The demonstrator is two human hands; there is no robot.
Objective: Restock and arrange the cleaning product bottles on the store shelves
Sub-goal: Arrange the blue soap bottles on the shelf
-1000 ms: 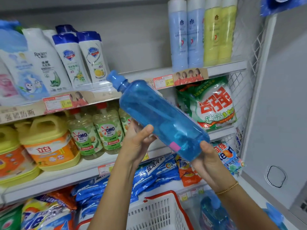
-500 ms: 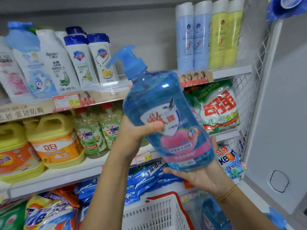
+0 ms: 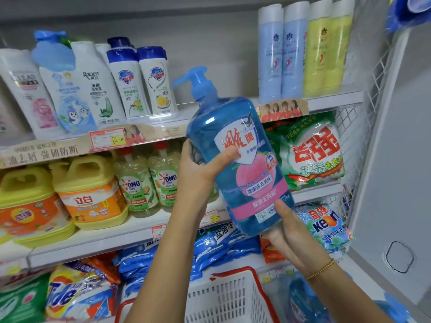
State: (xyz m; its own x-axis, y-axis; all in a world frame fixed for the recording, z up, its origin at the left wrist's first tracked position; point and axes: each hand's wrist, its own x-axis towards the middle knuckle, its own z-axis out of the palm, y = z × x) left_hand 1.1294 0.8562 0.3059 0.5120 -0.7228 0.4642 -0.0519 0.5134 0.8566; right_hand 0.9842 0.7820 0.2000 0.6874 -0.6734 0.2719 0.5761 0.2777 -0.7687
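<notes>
A large blue pump bottle (image 3: 235, 164) with a white and pink label is held nearly upright in front of the middle shelf (image 3: 140, 227), its label facing me. My left hand (image 3: 198, 171) grips its left side, thumb across the label. From below, my right hand (image 3: 289, 236) cups its base. Behind the bottle, the middle shelf has a gap between the OMO bottles (image 3: 151, 180) and the green detergent bag (image 3: 310, 155).
Yellow jugs (image 3: 91, 192) stand at the left of the middle shelf. White shampoo bottles (image 3: 130, 82) and tall blue and yellow bottles (image 3: 303, 50) fill the top shelf. A white basket with red rim (image 3: 228, 297) sits below, another blue bottle (image 3: 303, 301) beside it. A wire grid (image 3: 359, 127) closes the right end.
The bottle went from lying tilted with its back to me to nearly upright with the label facing me. It has risen slightly, and my right hand now supports its base.
</notes>
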